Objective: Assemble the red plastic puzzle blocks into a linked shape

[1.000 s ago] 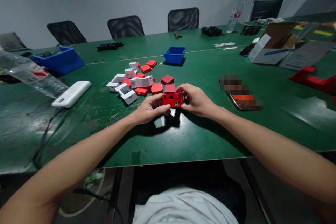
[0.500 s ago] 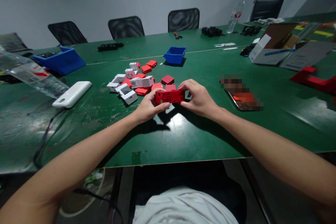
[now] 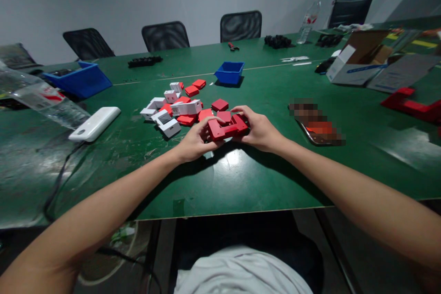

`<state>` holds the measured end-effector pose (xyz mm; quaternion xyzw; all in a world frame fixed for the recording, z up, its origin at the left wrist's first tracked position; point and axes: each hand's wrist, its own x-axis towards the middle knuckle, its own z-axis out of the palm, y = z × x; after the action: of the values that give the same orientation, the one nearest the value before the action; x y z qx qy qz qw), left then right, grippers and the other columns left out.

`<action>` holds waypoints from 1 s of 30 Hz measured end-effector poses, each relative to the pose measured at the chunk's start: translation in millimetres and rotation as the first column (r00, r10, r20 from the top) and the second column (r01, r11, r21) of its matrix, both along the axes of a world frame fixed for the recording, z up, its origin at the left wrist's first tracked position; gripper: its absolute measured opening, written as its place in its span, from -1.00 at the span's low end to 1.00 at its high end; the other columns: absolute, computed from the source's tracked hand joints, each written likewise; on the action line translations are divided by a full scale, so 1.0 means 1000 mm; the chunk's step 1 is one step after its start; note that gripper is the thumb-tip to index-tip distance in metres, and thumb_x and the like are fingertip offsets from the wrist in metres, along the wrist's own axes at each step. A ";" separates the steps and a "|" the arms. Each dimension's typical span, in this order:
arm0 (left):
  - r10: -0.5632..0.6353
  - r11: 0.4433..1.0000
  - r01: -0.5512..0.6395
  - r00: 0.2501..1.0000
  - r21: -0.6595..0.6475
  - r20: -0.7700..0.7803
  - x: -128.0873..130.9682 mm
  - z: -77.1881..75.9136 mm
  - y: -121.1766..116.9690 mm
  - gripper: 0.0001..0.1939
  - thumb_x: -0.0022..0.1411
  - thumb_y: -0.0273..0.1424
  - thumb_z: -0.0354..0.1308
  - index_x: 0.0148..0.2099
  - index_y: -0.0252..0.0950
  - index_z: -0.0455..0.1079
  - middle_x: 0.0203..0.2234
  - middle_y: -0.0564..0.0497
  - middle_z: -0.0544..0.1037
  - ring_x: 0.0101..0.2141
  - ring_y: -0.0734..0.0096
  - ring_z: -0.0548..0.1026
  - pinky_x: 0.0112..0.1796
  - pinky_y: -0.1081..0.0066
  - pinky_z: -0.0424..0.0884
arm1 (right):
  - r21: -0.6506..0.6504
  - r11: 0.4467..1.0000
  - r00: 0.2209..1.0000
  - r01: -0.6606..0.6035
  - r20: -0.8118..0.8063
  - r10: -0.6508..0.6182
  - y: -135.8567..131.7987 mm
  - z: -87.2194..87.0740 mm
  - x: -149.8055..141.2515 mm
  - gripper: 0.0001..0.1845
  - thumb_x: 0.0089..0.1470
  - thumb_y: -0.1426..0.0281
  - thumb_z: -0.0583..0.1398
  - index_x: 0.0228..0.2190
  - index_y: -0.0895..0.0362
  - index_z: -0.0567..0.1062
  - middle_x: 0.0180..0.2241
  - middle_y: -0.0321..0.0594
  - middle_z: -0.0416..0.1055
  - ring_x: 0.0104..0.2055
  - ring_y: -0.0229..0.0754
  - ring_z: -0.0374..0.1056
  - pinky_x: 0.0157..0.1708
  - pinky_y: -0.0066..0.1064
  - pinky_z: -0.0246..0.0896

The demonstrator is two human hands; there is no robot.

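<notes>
Showing smooth notched side now: red part [image 3: 220, 133], rotated.

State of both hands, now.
Left hand: closed, holding one end of the red part.
Right hand: closed, holding its other end.

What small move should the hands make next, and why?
Probably tilt the red part slightly to show its underside: the left hand and right hand hold it at opposite ends, while that underside is hidden from view.
</notes>
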<state>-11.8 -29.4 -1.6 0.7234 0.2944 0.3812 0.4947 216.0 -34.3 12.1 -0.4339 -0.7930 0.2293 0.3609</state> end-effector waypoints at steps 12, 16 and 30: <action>0.019 1.000 -0.019 0.997 0.002 -0.074 -0.002 0.002 0.001 -0.42 -0.02 -0.41 0.44 0.06 -0.27 0.35 0.04 -0.12 0.53 -0.10 0.28 0.61 -0.05 0.30 0.55 | -0.088 0.996 0.999 -0.010 -0.040 0.007 0.002 -0.003 0.001 -0.47 -0.22 0.37 0.42 -0.16 0.14 0.44 -0.26 -0.21 0.53 -0.32 -0.17 0.44 -0.29 -0.36 0.33; 0.134 0.983 -0.118 0.985 0.138 -0.113 -0.001 0.001 -0.001 -0.45 0.00 -0.37 0.43 0.05 -0.29 0.37 -0.02 -0.11 0.56 -0.05 0.23 0.58 0.02 0.21 0.51 | -0.105 0.993 0.989 -0.059 -0.144 0.044 0.002 -0.003 0.000 -0.47 -0.22 0.34 0.43 -0.17 0.12 0.42 -0.24 -0.19 0.52 -0.33 -0.19 0.44 -0.31 -0.36 0.36; 0.288 0.917 -0.173 0.911 0.359 -0.297 -0.003 0.002 -0.005 -0.51 0.08 -0.39 0.34 0.08 -0.29 0.38 -0.04 -0.10 0.58 -0.07 0.21 0.56 0.00 0.21 0.46 | 0.072 0.989 0.956 -0.132 -0.254 0.146 0.001 -0.002 -0.001 -0.41 -0.19 0.24 0.47 -0.11 0.09 0.46 -0.12 -0.15 0.49 -0.18 -0.12 0.44 -0.28 -0.32 0.36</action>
<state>-14.8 -34.7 0.5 0.8097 0.3937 0.3487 0.2605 214.5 -33.1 9.9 -0.3336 -0.7737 0.2871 0.4557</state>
